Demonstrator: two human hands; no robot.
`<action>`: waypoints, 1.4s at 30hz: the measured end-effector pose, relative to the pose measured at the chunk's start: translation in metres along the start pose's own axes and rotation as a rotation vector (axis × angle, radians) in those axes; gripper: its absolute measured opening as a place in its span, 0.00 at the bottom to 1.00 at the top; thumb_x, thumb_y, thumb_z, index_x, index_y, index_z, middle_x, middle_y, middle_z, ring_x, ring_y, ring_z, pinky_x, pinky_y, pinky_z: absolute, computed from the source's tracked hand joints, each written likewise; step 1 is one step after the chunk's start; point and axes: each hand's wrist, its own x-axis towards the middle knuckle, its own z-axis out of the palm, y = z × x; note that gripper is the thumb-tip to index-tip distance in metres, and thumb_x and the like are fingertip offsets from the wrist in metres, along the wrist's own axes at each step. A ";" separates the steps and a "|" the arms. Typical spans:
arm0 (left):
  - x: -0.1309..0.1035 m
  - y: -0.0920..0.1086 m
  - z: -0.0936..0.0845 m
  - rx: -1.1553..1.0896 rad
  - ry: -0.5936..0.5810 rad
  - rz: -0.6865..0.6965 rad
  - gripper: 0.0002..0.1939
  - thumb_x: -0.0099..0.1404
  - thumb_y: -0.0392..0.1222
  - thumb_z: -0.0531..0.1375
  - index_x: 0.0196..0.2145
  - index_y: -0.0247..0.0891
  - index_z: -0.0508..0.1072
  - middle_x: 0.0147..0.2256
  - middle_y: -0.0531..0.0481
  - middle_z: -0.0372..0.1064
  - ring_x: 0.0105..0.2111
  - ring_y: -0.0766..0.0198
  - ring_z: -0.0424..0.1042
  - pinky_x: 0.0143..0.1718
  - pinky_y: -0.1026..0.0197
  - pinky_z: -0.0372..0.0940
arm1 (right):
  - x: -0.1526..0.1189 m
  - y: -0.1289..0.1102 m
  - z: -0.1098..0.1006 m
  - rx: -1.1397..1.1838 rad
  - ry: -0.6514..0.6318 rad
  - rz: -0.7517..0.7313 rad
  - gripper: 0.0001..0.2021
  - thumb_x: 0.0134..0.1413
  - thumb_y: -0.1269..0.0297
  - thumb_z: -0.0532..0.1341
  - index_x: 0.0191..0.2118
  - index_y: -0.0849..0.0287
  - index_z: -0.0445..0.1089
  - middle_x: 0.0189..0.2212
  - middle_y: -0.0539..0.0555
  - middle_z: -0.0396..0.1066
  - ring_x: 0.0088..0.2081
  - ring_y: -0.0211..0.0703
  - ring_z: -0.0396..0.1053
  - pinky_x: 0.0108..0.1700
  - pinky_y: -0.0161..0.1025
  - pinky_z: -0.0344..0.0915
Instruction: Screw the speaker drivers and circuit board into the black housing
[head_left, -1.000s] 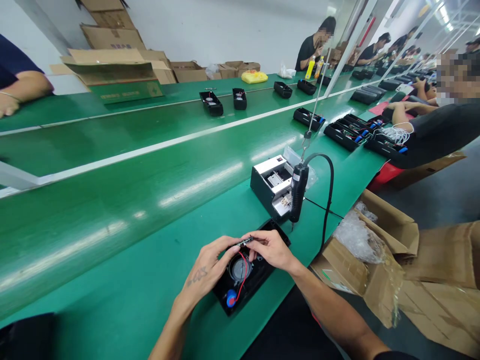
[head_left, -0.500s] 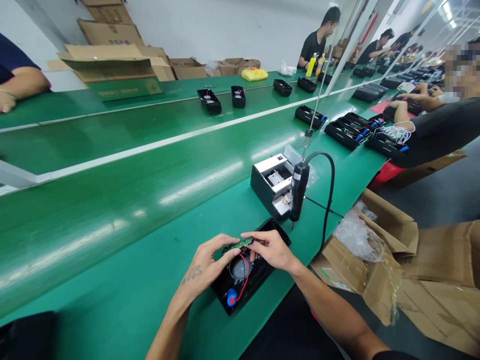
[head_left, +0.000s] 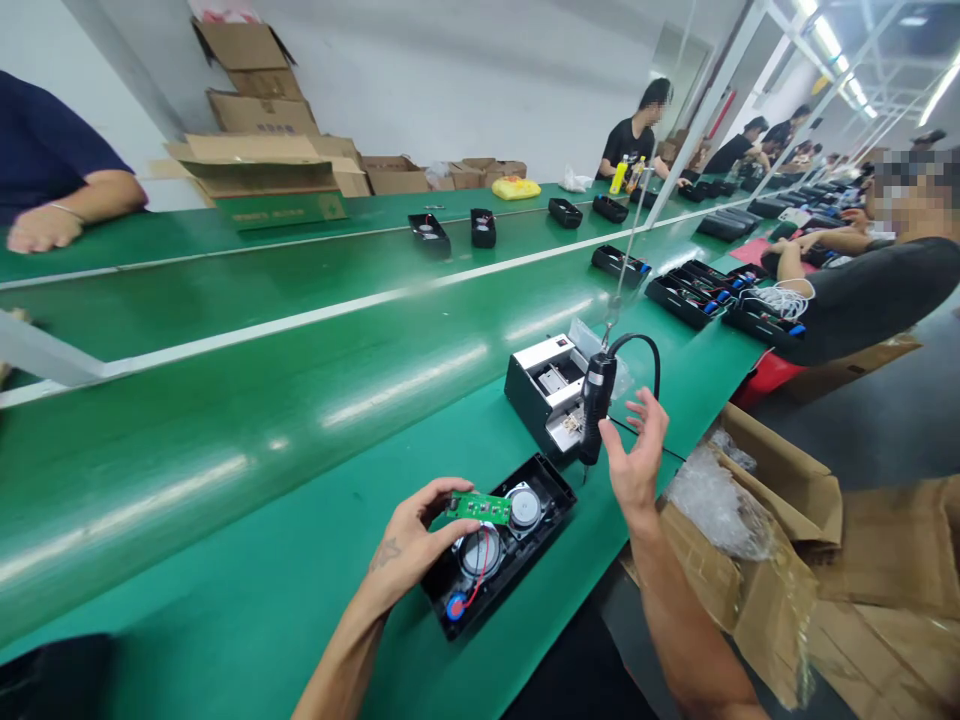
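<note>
My left hand (head_left: 420,540) pinches a green circuit board (head_left: 484,508) by its left end, above a black speaker housing (head_left: 551,525). Inside the housing sit two round speakers, a nearer one (head_left: 478,555) and a farther one (head_left: 525,508). A blue cylindrical part (head_left: 456,606) with a red wire lies at its near end. My right hand (head_left: 636,450) is raised with fingers spread and holds nothing, just right of a hanging black electric screwdriver (head_left: 598,405). Behind the screwdriver stands a black and silver screw feeder (head_left: 536,385).
Cardboard boxes (head_left: 750,560) with clear plastic stand on the floor at right. More black housings (head_left: 694,290) sit up the bench near a seated co-worker (head_left: 885,280). Another person's arm (head_left: 97,200) rests at the far left. A dark object (head_left: 56,675) lies at lower left.
My right hand has let go of the circuit board and moved right and up beside the screwdriver, its fingers opening. The board stays in my left hand, now turned with its face showing.
</note>
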 end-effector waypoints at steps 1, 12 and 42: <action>0.000 0.002 0.001 -0.023 -0.002 -0.013 0.23 0.50 0.52 0.75 0.43 0.42 0.82 0.44 0.46 0.83 0.45 0.51 0.80 0.50 0.52 0.74 | 0.012 0.009 0.001 0.017 -0.114 0.054 0.31 0.62 0.45 0.69 0.63 0.55 0.67 0.57 0.64 0.71 0.54 0.59 0.73 0.58 0.60 0.71; -0.010 0.018 0.004 -0.024 0.013 -0.017 0.20 0.48 0.51 0.76 0.40 0.44 0.85 0.39 0.48 0.82 0.41 0.51 0.78 0.47 0.52 0.71 | 0.020 0.020 0.008 0.702 -0.428 0.325 0.23 0.54 0.44 0.75 0.45 0.56 0.73 0.29 0.48 0.72 0.24 0.40 0.70 0.27 0.38 0.67; -0.006 0.001 0.029 -1.252 0.115 -0.329 0.21 0.58 0.31 0.75 0.49 0.31 0.80 0.36 0.45 0.77 0.38 0.58 0.79 0.48 0.55 0.76 | 0.059 -0.143 0.070 1.341 -0.423 0.370 0.33 0.63 0.26 0.57 0.39 0.53 0.80 0.17 0.43 0.56 0.17 0.37 0.55 0.22 0.37 0.58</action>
